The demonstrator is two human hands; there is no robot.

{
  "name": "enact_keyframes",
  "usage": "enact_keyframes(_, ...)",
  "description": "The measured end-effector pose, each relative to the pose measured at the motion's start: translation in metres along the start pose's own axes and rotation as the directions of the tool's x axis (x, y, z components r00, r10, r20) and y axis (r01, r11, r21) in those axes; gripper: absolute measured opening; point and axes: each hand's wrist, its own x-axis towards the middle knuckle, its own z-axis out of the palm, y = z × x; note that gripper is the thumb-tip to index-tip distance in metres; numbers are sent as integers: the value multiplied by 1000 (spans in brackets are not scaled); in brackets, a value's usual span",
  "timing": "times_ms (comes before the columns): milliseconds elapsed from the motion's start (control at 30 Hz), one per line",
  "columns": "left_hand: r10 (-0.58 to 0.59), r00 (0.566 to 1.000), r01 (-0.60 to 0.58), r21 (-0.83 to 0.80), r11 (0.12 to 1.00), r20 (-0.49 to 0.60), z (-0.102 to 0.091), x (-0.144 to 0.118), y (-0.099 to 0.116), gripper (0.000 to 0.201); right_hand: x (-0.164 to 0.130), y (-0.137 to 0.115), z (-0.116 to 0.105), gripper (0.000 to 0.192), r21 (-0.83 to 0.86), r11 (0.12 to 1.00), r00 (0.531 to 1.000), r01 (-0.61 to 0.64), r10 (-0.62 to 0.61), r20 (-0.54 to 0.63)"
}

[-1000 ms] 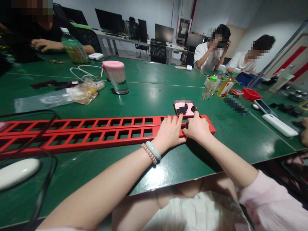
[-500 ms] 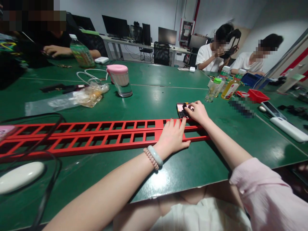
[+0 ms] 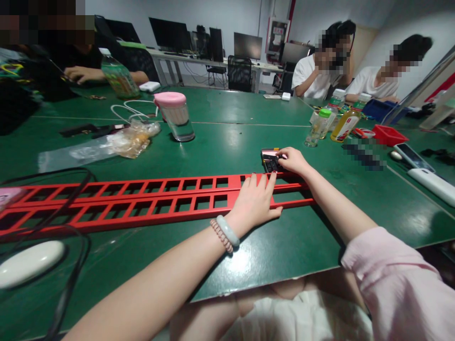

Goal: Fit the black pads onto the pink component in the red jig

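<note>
My left hand (image 3: 254, 201) lies flat with its fingers spread on a long red ladder-like frame (image 3: 233, 182), made of two rows of rectangular openings. Just beyond the frame sits a small shallow box (image 3: 264, 162) holding small black pieces (image 3: 272, 166). My right hand (image 3: 293, 161) reaches into the right side of this box, its fingers drawn together at the black pieces. Whatever is between those fingertips is hidden. Past my left hand, the frame's right end shows long slots, partly covered by my right forearm.
A pink-lidded cup (image 3: 177, 118) and a clear plastic bag (image 3: 124, 142) stand beyond the frame. Black cables (image 3: 76, 199) cross its left end, near a white oval object (image 3: 31, 263). Bottles (image 3: 346, 124) and a red tray (image 3: 389, 136) are at right. Other people sit across the table.
My right hand's fingers have shifted slightly within the box, and more black pieces show. My left hand stays on the frame. A person at the far right has raised their hands to their head.
</note>
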Motion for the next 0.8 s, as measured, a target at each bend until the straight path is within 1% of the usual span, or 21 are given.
enact_keyframes(167, 8, 1000, -8, 3, 1000, 3, -1, 1, 0, 84, 0, 3, 3, 36, 24, 1000, 1000, 11, -11, -3)
enact_keyframes(333, 6, 1000, -6, 15, 1000, 18, 0, 2, 1, 82, 2, 6, 7, 36, 64, 998, 1000, -22, 23, -15)
enact_keyframes(433, 10, 1000, -10, 23, 1000, 22, 2, 2, 1, 78, 3, 7, 8, 35, 57, 997, 998, -43, 46, -45)
enact_keyframes(533, 19, 1000, -19, 17, 1000, 6, 0, 4, 0, 74, 3, 7, 8, 34, 53, 998, 995, -33, 38, -97)
enact_keyframes(600, 69, 997, -70, -8, 998, -19, -3, 6, 1, 68, 1, 7, 7, 33, 76, 997, 987, -19, 31, -157)
enact_keyframes(667, 183, 982, -186, -88, 979, -37, -8, 5, 8, 54, 1, 7, 7, 32, 145, 989, 965, 8, 31, -262)
enact_keyframes(700, 250, 967, -254, -167, 953, -43, -10, 4, 13, 45, 2, 8, 7, 31, 206, 978, 941, 29, 43, -336)
enact_keyframes(733, 314, 949, -313, -280, 908, -41, -11, 2, 21, 38, 5, 9, 6, 31, 286, 956, 907, 59, 69, -416)
enact_keyframes(767, 344, 938, -327, -424, 844, -40, -11, 0, 30, 35, 9, 10, 4, 30, 384, 918, 861, 97, 116, -495)
enact_keyframes(800, 315, 948, -281, -585, 761, -46, -10, -1, 40, 39, 15, 11, 0, 30, 492, 859, 806, 143, 187, -562)
